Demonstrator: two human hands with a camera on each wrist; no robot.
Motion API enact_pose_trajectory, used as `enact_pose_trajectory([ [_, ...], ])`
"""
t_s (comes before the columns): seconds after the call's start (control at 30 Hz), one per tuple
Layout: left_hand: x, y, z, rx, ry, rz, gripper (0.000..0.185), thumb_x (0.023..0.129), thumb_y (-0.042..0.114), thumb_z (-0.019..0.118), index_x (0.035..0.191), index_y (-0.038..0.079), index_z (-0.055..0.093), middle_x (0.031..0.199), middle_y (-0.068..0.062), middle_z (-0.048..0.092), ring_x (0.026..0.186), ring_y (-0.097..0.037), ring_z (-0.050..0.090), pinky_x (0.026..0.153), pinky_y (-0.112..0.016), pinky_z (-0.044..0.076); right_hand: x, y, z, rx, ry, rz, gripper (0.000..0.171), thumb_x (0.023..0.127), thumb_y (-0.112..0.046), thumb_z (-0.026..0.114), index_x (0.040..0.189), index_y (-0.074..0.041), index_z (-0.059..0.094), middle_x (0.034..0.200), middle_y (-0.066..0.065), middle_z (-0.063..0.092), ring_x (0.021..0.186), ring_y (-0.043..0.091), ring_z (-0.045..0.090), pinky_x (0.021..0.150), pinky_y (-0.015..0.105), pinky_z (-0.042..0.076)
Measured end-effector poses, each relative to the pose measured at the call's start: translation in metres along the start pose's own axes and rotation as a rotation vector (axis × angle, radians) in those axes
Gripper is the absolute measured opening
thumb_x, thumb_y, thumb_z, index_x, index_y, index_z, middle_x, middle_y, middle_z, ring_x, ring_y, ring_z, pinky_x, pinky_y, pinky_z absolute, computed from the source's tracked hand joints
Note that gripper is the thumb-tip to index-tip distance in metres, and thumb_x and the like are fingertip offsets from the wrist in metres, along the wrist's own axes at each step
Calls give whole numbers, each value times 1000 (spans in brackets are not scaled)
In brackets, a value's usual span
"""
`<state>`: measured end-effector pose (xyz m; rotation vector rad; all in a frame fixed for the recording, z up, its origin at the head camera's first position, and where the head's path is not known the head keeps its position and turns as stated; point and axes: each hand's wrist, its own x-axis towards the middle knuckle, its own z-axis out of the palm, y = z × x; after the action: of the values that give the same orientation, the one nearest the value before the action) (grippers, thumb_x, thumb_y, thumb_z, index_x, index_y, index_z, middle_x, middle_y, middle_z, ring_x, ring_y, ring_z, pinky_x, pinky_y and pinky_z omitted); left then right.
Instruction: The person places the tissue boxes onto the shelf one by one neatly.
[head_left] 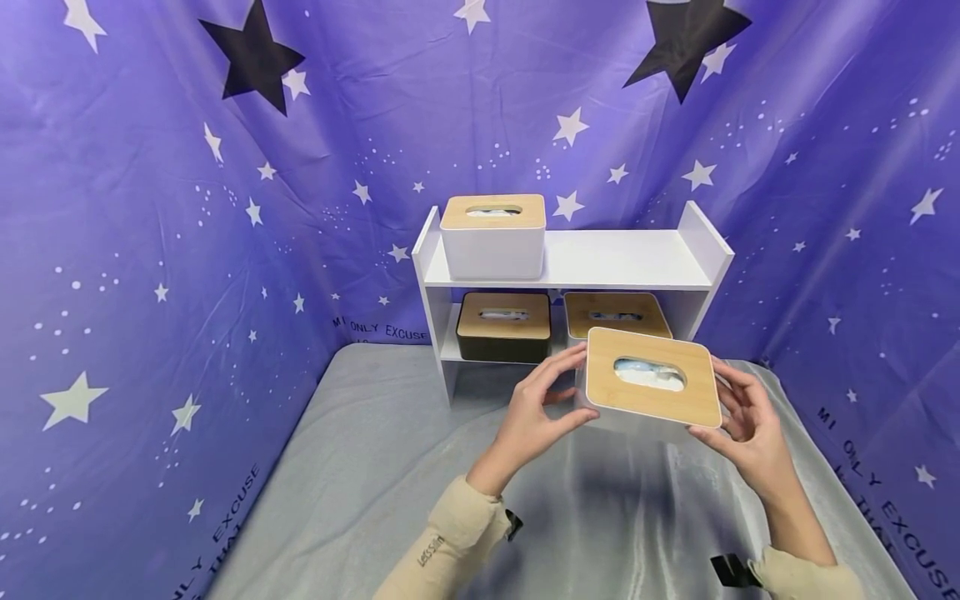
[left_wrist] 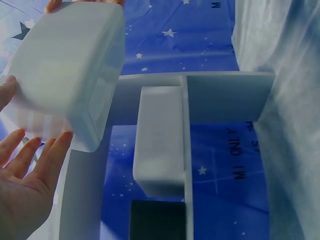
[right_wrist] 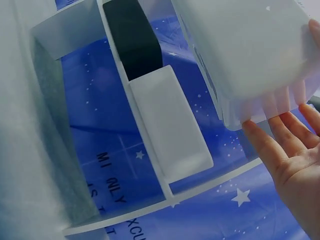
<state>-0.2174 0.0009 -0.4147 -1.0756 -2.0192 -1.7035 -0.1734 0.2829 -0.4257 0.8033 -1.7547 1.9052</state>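
Note:
A white tissue box [head_left: 648, 400] with a light wooden lid is held up in front of the shelf, its oval slot showing something white and pale blue. My left hand [head_left: 536, 417] grips its left side, thumb low at the front. On the opposite side, my right hand [head_left: 753, 429] holds it with fingers along the side and thumb at the front corner. From the left wrist view, the white underside of the held box [left_wrist: 65, 60] shows, with left fingertips against its wall. The right wrist view shows right fingertips touching the box [right_wrist: 250, 50].
Behind stands a white two-tier shelf [head_left: 622, 258]. Its top left holds another white tissue box [head_left: 493, 254]. On the lower tier sit a black tissue box [head_left: 502, 346] and a white one [head_left: 577, 312], partly hidden by the held box. Grey cloth [head_left: 360, 467] covers the table; a purple star curtain [head_left: 150, 167] surrounds it.

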Motion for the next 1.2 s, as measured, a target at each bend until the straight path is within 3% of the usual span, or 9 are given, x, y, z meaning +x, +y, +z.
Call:
enact_pose_trajectory([
  [0.5,22,8,-9,55,14,43,67,82,7,81,143,8,52,154,-6,47,134,-19,54,93,-26,59,23,-9,5,-20,62,-28,76,72,35,57,142,10,39,151,7,45,134,10,53,98,14,51],
  [0.7,30,11,-12,32,16,51,66,83,6,79,143,7,51,154,-6,46,133,-19,54,93,-26,59,31,-10,8,51,89,-59,71,72,37,55,137,11,42,150,11,44,134,15,53,98,17,53],
  [0.93,39,16,-14,15,26,64,67,83,4,79,144,6,51,155,-6,46,134,-19,53,94,-27,58,38,-11,11,72,153,-84,63,75,33,58,132,9,47,135,10,50,126,16,56,93,15,56],
  [1.2,48,20,-15,-6,49,73,66,82,3,79,143,5,52,154,-6,46,136,-17,52,95,-26,58,49,-18,18,14,224,-98,59,77,29,61,131,9,52,125,7,58,115,13,58,86,14,58],
])
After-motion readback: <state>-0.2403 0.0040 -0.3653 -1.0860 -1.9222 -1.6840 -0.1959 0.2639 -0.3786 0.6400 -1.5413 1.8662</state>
